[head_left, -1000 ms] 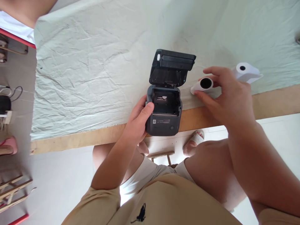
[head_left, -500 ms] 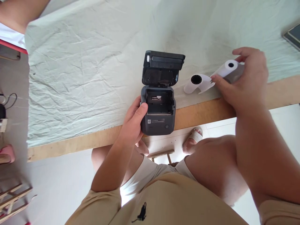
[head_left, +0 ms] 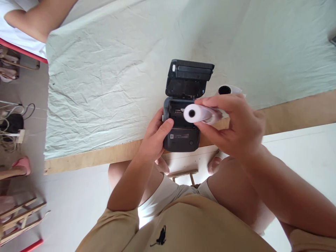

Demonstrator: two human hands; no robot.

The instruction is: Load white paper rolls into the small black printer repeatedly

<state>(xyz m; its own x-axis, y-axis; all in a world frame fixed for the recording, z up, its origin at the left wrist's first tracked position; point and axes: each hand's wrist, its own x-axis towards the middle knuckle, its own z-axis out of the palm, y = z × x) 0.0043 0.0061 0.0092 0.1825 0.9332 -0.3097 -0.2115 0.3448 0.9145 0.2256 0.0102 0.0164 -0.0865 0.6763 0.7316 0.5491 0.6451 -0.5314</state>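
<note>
While left hand (head_left: 154,137) grips lid-up printer (head_left: 179,121), right hand (head_left: 237,127) pinches paper roll (head_left: 202,114) over it.

Left hand (head_left: 154,134): clasping the printer (head_left: 181,140) at its left side, thumb up on the rim!
Printer: lid (head_left: 187,78) thrown open, front end out over the wooden edge (head_left: 91,156).
Right hand (head_left: 233,126): here's the white roll (head_left: 202,113), pinched between thumb and fingers, dark core facing us!
White roll: over the right part of the bay (head_left: 175,120); touching or not, can't tell.
Second roll (head_left: 232,89): on the cloth (head_left: 118,70) beyond the right hand, partly hidden, wide black core showing.
Far left: another person's arm (head_left: 39,22) by the cloth's corner; below, cables (head_left: 9,141) and a pink shoe (head_left: 25,163).
</note>
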